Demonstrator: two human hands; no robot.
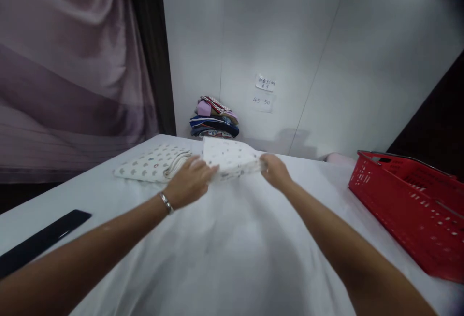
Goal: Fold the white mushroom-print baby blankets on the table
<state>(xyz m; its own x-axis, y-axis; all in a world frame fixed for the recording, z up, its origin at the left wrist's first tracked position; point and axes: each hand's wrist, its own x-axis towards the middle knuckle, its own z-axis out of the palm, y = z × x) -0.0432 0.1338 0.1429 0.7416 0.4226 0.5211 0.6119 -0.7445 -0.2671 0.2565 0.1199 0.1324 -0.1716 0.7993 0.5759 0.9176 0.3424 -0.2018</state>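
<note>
Now, white dotted cloth (232,157), folded, between both hands (232,178)

You see white folded cloth (232,157) with small dark specks, centre frame. Left of it, cream cloth (154,163) with grey-green and red dots. Table cover (232,253) plain white. Basket (413,205) at right edge bright red. Stack of clothes (214,118) by wall: pink, navy stripes, red check. Bar (39,241) lower left black. Curtain (68,60) upper left mauve.
</note>
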